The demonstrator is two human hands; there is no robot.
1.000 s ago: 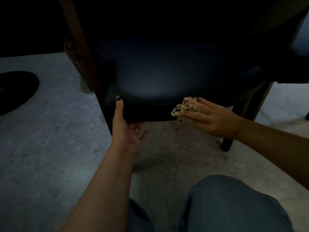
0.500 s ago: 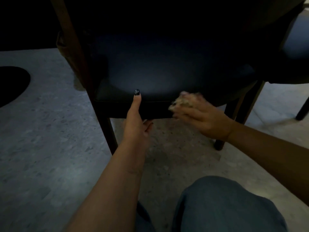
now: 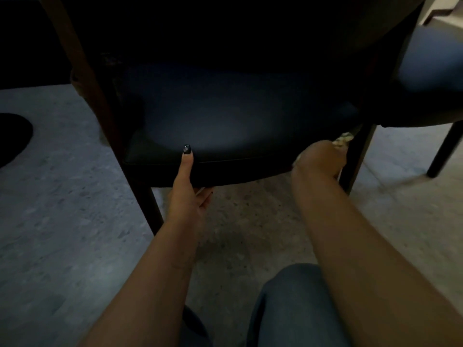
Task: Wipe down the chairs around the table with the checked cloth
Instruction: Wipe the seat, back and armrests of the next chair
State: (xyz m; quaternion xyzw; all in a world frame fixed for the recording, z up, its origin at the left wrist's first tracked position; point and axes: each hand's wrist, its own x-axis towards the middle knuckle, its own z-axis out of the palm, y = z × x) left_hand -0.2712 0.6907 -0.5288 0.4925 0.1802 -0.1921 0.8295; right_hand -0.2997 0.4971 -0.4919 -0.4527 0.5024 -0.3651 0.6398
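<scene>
While the checked cloth [image 3: 343, 141] is bunched under the right hand [image 3: 319, 159] at the front right corner of the chair [image 3: 225, 121], just beside the front right leg [image 3: 355, 156], most of it is hidden; only a pale scrap shows past the knuckles, so its long axis and which way it points can't be told, tho the wad seems drawn out roughly along the seat's front edge, toward the leg. The right hand is seen w/ fingers curled over the wad, pinning it to the seat edge. The left hand [image 3: 186, 194] is clamped on the seat's front rail: thumb laid up over the top edge, fingers tucked beneath. The chair's long front edge runs left-right across the view, its back away from the camera. Risks, as judged: the wad could be snagged or dropped off the corner if it is dragged past the leg; the scene is v. dim, so streaks or missed patches on the dark seat may go unnoticed; knuckles could be knocked on the leg. A second chair [image 3: 431, 66] sits close by at right, its leg [image 3: 443, 149] on the speckled floor [image 3: 62, 196].
</scene>
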